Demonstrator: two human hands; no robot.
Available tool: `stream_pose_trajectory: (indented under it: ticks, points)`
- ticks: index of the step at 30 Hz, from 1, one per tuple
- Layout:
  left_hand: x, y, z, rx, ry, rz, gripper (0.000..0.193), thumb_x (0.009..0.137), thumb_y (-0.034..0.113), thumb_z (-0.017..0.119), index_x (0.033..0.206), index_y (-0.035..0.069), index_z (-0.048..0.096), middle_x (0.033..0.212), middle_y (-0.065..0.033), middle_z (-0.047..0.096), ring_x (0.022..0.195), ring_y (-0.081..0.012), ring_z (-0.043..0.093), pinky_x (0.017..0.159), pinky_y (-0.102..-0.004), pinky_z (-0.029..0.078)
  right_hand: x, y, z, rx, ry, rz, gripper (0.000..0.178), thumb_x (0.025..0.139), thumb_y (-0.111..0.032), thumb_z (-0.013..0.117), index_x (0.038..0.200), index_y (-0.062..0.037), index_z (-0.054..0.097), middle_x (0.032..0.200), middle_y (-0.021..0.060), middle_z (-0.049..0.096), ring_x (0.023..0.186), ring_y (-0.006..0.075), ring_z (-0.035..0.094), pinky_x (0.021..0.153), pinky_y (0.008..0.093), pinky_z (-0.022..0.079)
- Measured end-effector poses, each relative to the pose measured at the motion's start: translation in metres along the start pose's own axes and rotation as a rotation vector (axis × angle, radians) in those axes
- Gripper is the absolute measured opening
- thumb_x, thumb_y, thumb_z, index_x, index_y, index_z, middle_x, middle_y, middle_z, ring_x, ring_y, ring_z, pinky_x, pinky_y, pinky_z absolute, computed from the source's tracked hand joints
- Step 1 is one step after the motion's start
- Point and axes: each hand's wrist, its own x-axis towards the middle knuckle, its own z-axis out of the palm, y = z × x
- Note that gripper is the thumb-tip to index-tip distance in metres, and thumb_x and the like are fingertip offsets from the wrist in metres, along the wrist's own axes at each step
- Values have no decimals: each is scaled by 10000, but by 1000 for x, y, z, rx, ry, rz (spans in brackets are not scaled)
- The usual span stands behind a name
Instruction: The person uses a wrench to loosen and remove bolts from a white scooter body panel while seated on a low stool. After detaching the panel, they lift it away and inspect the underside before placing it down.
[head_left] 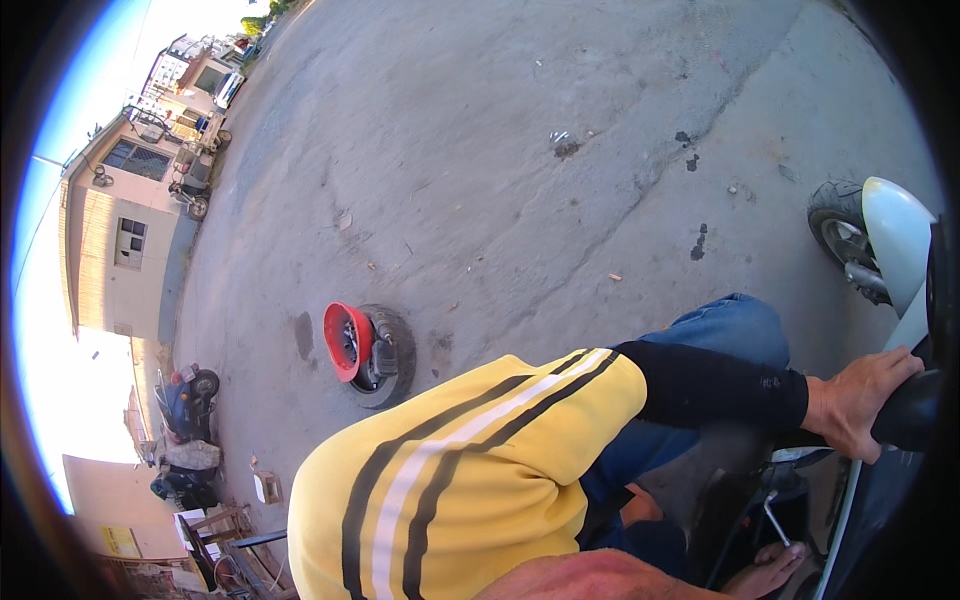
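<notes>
My left arm, in a yellow striped shirt and a black undersleeve, reaches across to a pale scooter [898,240] at the right edge. My left hand [858,405] wraps around a rounded black part [908,412] of it, thumb below, with some fingertips hidden behind. Low at the right, by the scooter's dark underside, my right hand [768,572] is closed at the lower end of a slim shiny wrench [776,520]. The wrench's upper end shows a small bent head; what it touches is too dark to tell. My jeans-clad knee [730,330] is bent between the arm and the ground.
A red bowl [347,342] with small metal parts rests against a tyre [396,355] on the concrete ground [500,200]. The scooter's wheel [840,225] stands at far right. Parked motorbikes [187,402], buildings [120,240] and a wooden frame [225,535] line the left side.
</notes>
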Motion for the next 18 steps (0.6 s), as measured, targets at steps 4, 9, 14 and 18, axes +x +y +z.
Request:
stream_pose_trajectory:
  ticks: [4, 9, 14, 18]
  points:
    - [-1, -5, 2, 22, 37, 1, 866, 487, 216, 760, 1232, -63, 416, 1057, -220, 467, 948, -420, 518, 816, -470, 472, 35, 66, -25, -118, 350, -378, 237, 1021, -236, 595, 931, -21, 636, 816, 132, 644, 680, 249, 606, 606, 376, 457]
    - [4, -4, 2, -7, 14, 7, 867, 493, 219, 759, 1237, -65, 416, 1049, -220, 464, 935, -418, 513, 806, -469, 470, 47, 26, -46, 540, -22, 54, 174, 882, -146, 765, 802, -45, 647, 764, 127, 661, 648, 261, 635, 592, 399, 480]
    - [4, -8, 5, 6, 40, 28, 870, 484, 224, 753, 1228, -72, 414, 1033, -220, 458, 914, -419, 508, 806, -475, 469, 66, 69, -41, -167, -92, -282, 171, 898, -164, 676, 757, -68, 668, 730, 96, 649, 664, 255, 636, 608, 386, 491]
    - [5, -3, 0, -13, 20, 16, 870, 480, 215, 744, 1230, -80, 415, 1036, -225, 462, 925, -427, 513, 810, -474, 471, 77, 111, -28, 421, -298, 42, 136, 885, -124, 722, 766, -76, 678, 699, 63, 623, 642, 240, 612, 626, 363, 500]
